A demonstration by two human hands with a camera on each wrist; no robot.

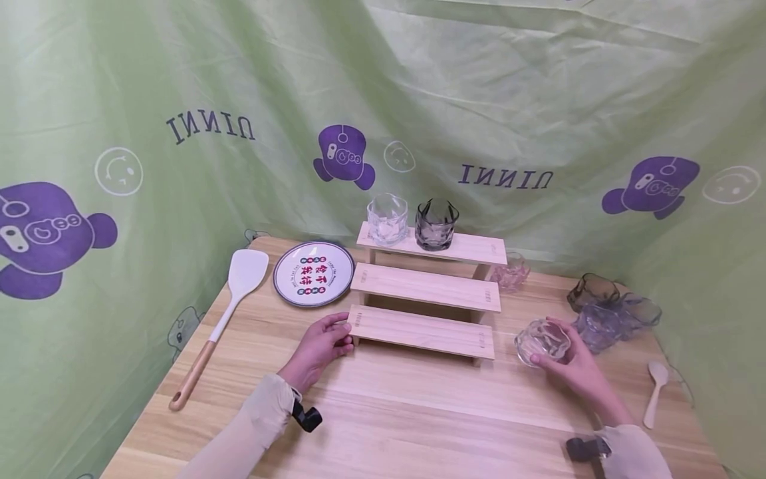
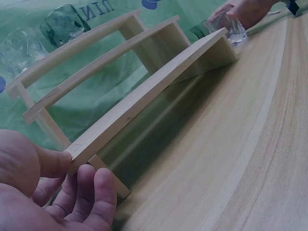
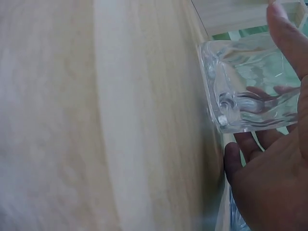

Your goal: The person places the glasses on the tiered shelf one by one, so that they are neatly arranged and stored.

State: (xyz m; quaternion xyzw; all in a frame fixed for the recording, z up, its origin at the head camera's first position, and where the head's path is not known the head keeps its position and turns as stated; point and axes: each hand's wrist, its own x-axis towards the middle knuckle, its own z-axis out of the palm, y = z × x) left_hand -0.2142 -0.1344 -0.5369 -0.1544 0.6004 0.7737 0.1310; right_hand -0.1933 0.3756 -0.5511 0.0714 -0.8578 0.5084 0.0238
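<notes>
A three-tier wooden stand (image 1: 425,286) occupies the middle of the table. My left hand (image 1: 320,349) pinches the left end of its lowest board (image 2: 139,98), thumb on top and fingers curled beneath. To the right of the stand, my right hand (image 1: 571,366) grips a clear glass (image 1: 541,342) by its sides, thumb opposite the fingers. In the right wrist view this glass (image 3: 250,86) appears upright at the tabletop; whether its base touches the wood is unclear. A clear glass (image 1: 387,219) and a dark grey glass (image 1: 437,225) stand on the top board.
On the left lie a white spatula (image 1: 221,319) with a wooden handle and a round printed plate (image 1: 314,274). A pinkish glass (image 1: 510,273) sits behind the stand's right end. Several tinted glasses (image 1: 598,326) cluster at right, near a small white spoon (image 1: 655,392). Green curtain (image 1: 419,100) surrounds the table.
</notes>
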